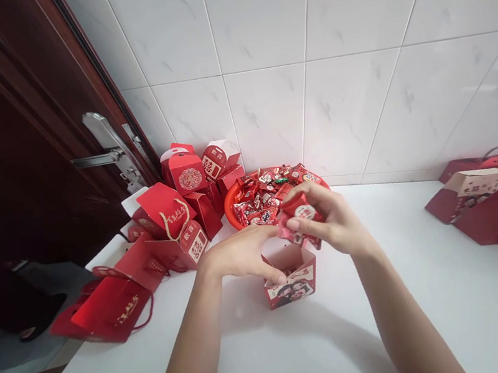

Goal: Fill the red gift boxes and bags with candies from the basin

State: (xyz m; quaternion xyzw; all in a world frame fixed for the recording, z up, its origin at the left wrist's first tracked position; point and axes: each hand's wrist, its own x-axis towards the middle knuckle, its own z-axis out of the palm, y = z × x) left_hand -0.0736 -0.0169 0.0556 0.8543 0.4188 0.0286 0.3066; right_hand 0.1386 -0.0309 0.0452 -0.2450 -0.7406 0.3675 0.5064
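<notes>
A small red gift box (293, 292) with a printed picture on its front stands upright on the white table, its top open. My left hand (241, 256) steadies it from the left, the thumb at the front rim and the fingers reaching over the far side; the fingertips are partly hidden. Above the box's right part, my right hand (330, 221) is closed on several red-wrapped candies (301, 216). Just behind both hands lies an orange-red basin (233, 211), heaped with wrapped candies (261, 200).
Several red gift boxes (190, 170) are stacked at the back left, with red bags (121, 304) nearer. More red boxes (492, 204) stand on the right. A tiled wall (346, 26) backs the white table (267, 360). A dark door (26, 89) with a metal handle is at left.
</notes>
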